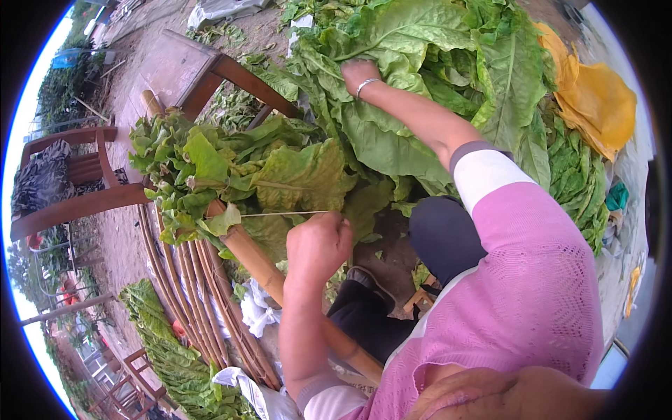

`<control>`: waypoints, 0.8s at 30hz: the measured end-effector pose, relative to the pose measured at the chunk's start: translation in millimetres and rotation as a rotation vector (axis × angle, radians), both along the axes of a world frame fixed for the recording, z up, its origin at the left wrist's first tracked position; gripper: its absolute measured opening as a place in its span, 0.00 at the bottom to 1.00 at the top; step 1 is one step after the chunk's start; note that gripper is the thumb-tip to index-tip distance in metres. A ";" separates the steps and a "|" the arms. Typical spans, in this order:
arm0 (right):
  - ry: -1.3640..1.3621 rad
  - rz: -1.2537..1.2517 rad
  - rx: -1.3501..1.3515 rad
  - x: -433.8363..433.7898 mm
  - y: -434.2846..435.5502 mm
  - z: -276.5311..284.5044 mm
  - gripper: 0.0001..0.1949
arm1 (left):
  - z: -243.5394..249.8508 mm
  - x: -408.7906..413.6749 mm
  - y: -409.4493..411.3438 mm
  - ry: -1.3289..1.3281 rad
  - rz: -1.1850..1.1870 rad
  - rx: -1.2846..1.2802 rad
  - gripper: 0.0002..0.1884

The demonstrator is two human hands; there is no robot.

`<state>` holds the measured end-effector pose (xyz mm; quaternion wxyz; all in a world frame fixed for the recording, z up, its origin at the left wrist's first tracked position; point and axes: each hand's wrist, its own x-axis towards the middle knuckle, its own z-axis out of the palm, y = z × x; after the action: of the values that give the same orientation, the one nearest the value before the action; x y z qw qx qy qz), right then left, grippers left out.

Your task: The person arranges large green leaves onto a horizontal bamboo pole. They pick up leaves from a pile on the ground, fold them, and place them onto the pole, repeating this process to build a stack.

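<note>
My left hand (319, 239) is closed in a fist on a thin pale string (278, 213). The string runs taut to a bundle of large green-yellow leaves, likely tobacco (210, 157), on a thick bamboo pole (257, 262). The pole slants down toward my lap, partly covered by the leaves. My right hand (362, 76), with a silver bracelet (366, 86) on its wrist, reaches into a big heap of loose broad leaves (399, 142). Its fingers are sunk among the leaves, so their grip is hidden.
A wooden stool (210, 65) stands by the bundle; a wooden chair (79, 202) with dark patterned cloth is at left. Several slim poles (194, 294) lie beside another leaf row (163, 336). Yellow sheeting (598, 105) edges the heap. White plastic bags (257, 310) lie near my foot.
</note>
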<state>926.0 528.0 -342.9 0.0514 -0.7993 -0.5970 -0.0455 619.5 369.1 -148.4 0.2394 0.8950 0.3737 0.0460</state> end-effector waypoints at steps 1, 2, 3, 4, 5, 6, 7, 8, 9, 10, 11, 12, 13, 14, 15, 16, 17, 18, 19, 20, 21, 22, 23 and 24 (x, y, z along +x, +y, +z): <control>0.105 0.020 -0.008 -5.0 -4.6 17.0 0.14 | -1.1 -3.9 0.0 -0.013 0.039 -0.008 0.11; 0.258 0.010 -0.045 -6.0 -17.7 33.1 0.15 | -2.2 -6.8 0.9 -0.027 0.073 -0.016 0.11; 0.288 0.039 -0.040 -6.3 -34.4 55.9 0.16 | -1.5 -8.8 2.1 -0.046 0.102 -0.020 0.11; 0.317 0.057 -0.033 1.4 -55.6 75.4 0.17 | -0.4 -8.3 3.9 -0.059 0.131 -0.047 0.11; 0.344 0.066 -0.026 11.9 -78.3 92.7 0.18 | 0.0 -6.7 6.0 -0.079 0.147 -0.052 0.11; 0.400 0.078 -0.035 8.9 -98.1 120.1 0.19 | 12.2 -13.7 -0.6 -0.082 0.193 -0.042 0.11; 0.441 0.067 -0.053 13.0 -120.4 142.0 0.21 | 14.7 -17.4 -3.1 -0.100 0.218 -0.049 0.11; 0.449 -0.009 -0.072 41.0 -150.0 154.6 0.23 | 2.6 -5.2 4.3 -0.121 0.196 -0.107 0.12; 0.482 -0.039 -0.032 60.3 -171.2 163.1 0.24 | 4.5 -2.9 3.7 -0.106 0.219 -0.130 0.12; 0.515 -0.068 0.008 79.2 -193.8 170.1 0.26 | 3.5 -2.4 4.0 -0.114 0.236 -0.140 0.12; 0.547 -0.099 0.049 93.5 -216.3 178.7 0.27 | 1.8 -4.2 3.4 -0.119 0.251 -0.153 0.12; 0.529 -0.156 0.125 105.5 -235.0 189.5 0.28 | 0.5 -6.2 1.9 -0.120 0.262 -0.160 0.11; 0.371 -0.196 0.062 123.3 -247.7 195.5 0.32 | 0.8 -7.9 1.8 -0.121 0.274 -0.161 0.11; 0.208 -0.231 0.006 132.8 -261.6 201.2 0.35 | 0.7 -8.7 2.1 -0.111 0.267 -0.163 0.12; 0.049 -0.258 -0.048 139.0 -269.6 207.8 0.39 | -3.7 -10.7 3.8 -0.111 0.266 -0.156 0.12; 0.110 -0.295 -0.031 143.9 -272.2 210.4 0.40 | -10.5 -13.1 5.5 -0.112 0.270 -0.148 0.12; 0.180 -0.317 -0.009 145.9 -266.4 208.2 0.42 | -9.0 -13.9 4.8 -0.107 0.287 -0.134 0.12; 0.251 -0.346 0.004 146.4 -260.8 200.1 0.43 | -2.8 -9.9 3.9 -0.058 0.290 -0.149 0.13; 0.129 -0.295 0.172 146.7 -253.2 188.4 0.41 | -1.7 -7.1 4.0 -0.060 0.285 -0.152 0.13; 0.113 -0.314 0.152 144.4 -240.2 184.1 0.38 | -2.6 -6.9 4.8 -0.060 0.286 -0.154 0.13; 0.089 -0.338 0.133 145.2 -232.4 182.1 0.34 | -5.2 -5.0 6.0 -0.066 0.281 -0.158 0.13; 0.134 -0.363 0.081 149.0 -226.8 173.6 0.33 | -6.3 -4.9 7.3 -0.084 0.281 -0.141 0.13; 0.177 -0.387 0.029 153.2 -222.2 164.0 0.31 | -7.5 -5.4 8.3 -0.103 0.281 -0.124 0.13; 0.229 -0.399 -0.028 149.3 -215.3 157.9 0.30 | -9.6 -10.5 9.2 -0.114 0.293 -0.108 0.13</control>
<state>1075.3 312.8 -185.0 0.0977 -0.9021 -0.4180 0.0449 609.0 378.3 -158.0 0.2985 0.8126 0.4881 0.1109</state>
